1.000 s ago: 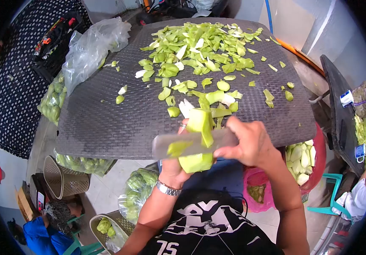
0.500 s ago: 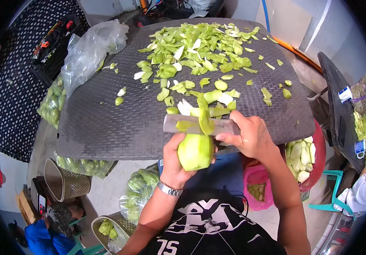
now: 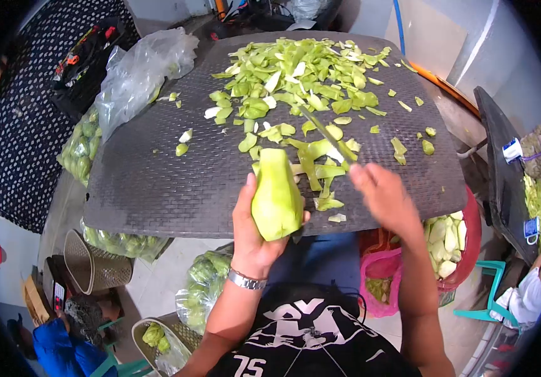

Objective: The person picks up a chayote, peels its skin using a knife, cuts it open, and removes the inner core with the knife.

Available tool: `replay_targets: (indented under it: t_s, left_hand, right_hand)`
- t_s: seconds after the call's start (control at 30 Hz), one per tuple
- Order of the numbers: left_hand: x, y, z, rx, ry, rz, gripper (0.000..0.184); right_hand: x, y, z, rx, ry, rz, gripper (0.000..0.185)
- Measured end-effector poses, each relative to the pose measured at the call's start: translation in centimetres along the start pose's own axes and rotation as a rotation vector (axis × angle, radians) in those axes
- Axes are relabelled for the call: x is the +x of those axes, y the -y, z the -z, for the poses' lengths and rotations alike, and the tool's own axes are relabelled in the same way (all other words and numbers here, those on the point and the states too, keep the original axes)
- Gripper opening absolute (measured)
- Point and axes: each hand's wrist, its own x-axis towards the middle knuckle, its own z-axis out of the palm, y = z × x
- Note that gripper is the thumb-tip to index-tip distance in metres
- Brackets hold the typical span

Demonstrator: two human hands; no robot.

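Observation:
A peeled pale green vegetable (image 3: 276, 198) rests upright in my left hand (image 3: 253, 235), whose fingers wrap round its lower part near the table's front edge. My right hand (image 3: 388, 200), slightly blurred, is closed on the handle of a knife (image 3: 330, 135), its blade pointing up and left over the peels. The knife is apart from the vegetable. Loose strips of peel (image 3: 313, 164) lie just beyond the vegetable. A large heap of green peels (image 3: 302, 69) covers the far middle of the dark woven table (image 3: 151, 182).
A clear plastic bag (image 3: 141, 78) lies at the table's left edge. Below are a red tub of peeled vegetables (image 3: 470, 242), a pink bag (image 3: 371, 301), a bag of green vegetables (image 3: 204, 286) and a basket (image 3: 91, 267). People sit at the lower left and right.
The knife has moved off the vegetable, up and to the right, with its blade turned edge-on. The vegetable now stands more upright in my left hand. More peel lies near the front edge.

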Motion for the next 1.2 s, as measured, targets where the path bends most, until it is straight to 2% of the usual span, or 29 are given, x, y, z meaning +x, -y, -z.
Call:
replay_targets:
  t_s: [0.07,0.1,0.13,0.2,0.4,0.47,0.53,0.63,0.73,0.83,0.93,1.03,1.13,1.2]
  left_hand:
    - [-0.4,0.0,-1.0,0.004,0.057,0.05,0.067]
    - [0.0,0.2,-0.1,0.086,0.152,-0.003,0.053]
    - [-0.1,0.6,-0.5,0.085,0.105,-0.055,0.052]
    - [-0.2,1.9,-1.9,0.091,0.019,-0.154,0.05]
    - [-0.7,3.8,-0.6,0.258,-0.027,-0.275,0.045]
    - [-0.7,3.7,0.0,0.273,0.007,-0.301,0.045]
    - [-1.4,2.8,-0.7,0.215,0.015,-0.162,0.048]
    - [-0.9,2.3,-0.5,0.114,0.12,-0.038,0.05]
    - [-0.7,2.5,-1.4,0.041,0.077,-0.051,0.049]
    - [-0.2,2.6,-1.0,0.031,0.094,-0.058,0.049]
    - [-0.5,2.5,-0.7,0.021,0.092,-0.05,0.05]
    - [-0.6,2.3,-0.4,0.023,0.091,-0.038,0.053]
    - [-0.6,1.9,0.0,0.017,0.11,-0.036,0.054]
    - [-0.6,1.7,0.7,0.027,0.164,-0.025,0.055]
  right_hand:
    - [-1.7,-0.6,-3.3,0.367,0.11,0.266,0.059]
    - [-3.2,0.6,-4.3,0.515,0.16,0.327,0.056]
    - [-4.5,2.0,-4.3,0.36,0.127,0.363,0.06]
    - [-5.3,3.1,-5.9,0.284,-0.062,0.415,0.065]
    - [-5.8,3.0,-6.2,0.241,-0.076,0.408,0.07]
    - [-5.6,2.6,-5.3,0.154,-0.027,0.456,0.083]
    - [-5.9,1.9,-4.6,0.047,-0.001,0.571,0.098]
    - [-6.4,1.4,-4.9,-0.167,-0.109,0.737,0.125]
    - [-7.3,2.6,-4.1,-0.391,0.025,0.631,0.13]
    - [-6.2,1.5,-5.1,-0.341,-0.043,0.731,0.126]
    - [-5.9,1.8,-4.9,-0.299,-0.008,0.761,0.12]
    - [-5.6,2.0,-4.4,-0.365,0.04,0.74,0.117]
    - [-5.0,1.5,-4.3,-0.292,0.025,0.811,0.116]
    - [-4.7,0.8,-3.5,-0.254,0.046,0.761,0.116]
